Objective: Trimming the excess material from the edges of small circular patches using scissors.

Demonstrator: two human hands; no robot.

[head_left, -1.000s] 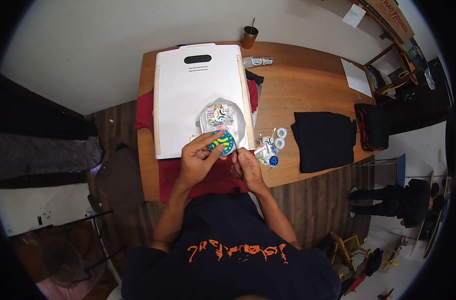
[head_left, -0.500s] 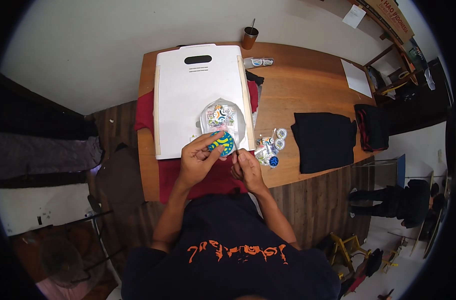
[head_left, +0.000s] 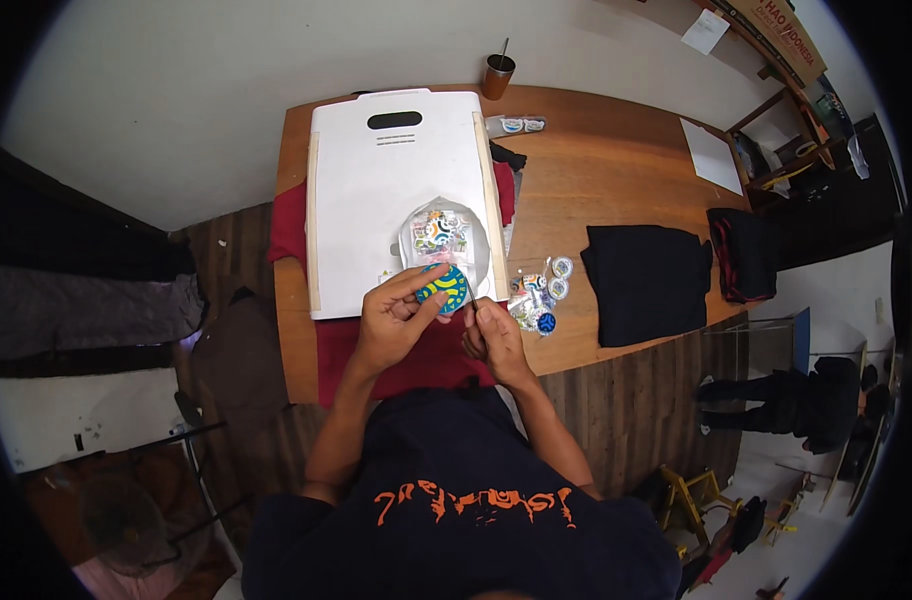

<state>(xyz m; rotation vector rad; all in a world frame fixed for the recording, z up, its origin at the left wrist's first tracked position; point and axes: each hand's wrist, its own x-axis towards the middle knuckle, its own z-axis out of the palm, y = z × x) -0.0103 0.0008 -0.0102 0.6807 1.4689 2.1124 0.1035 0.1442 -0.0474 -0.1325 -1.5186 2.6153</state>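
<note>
A round teal, yellow and white sticker-like disc (head_left: pixel 443 291) is pinched between the fingers and thumb of my left hand (head_left: pixel 391 318). My right hand (head_left: pixel 495 336) is closed around a thin dark-bladed tool (head_left: pixel 472 287), its tip at the disc's right edge. Fingers hide the handle, so I cannot tell whether it is scissors or a knife. Just beyond both hands lies a round whitish plastic bag or bowl (head_left: pixel 481 262), with colourful printed pieces (head_left: pixel 441 232) inside. It rests on a white board (head_left: pixel 401 185) with an oval handle slot.
Cut printed stickers (head_left: pixel 532 300) lie right of my hands on the wooden table (head_left: pixel 586 165). Farther right are folded dark cloth (head_left: pixel 648 285) and another folded pile (head_left: pixel 743 255). A brown cup (head_left: pixel 497 78) stands at the back. Red fabric (head_left: pixel 396 355) lies under the board. A person (head_left: pixel 796 405) stands at far right.
The disc has turned slightly in my left fingers against the tool. Both hands stay in nearly the same place.
</note>
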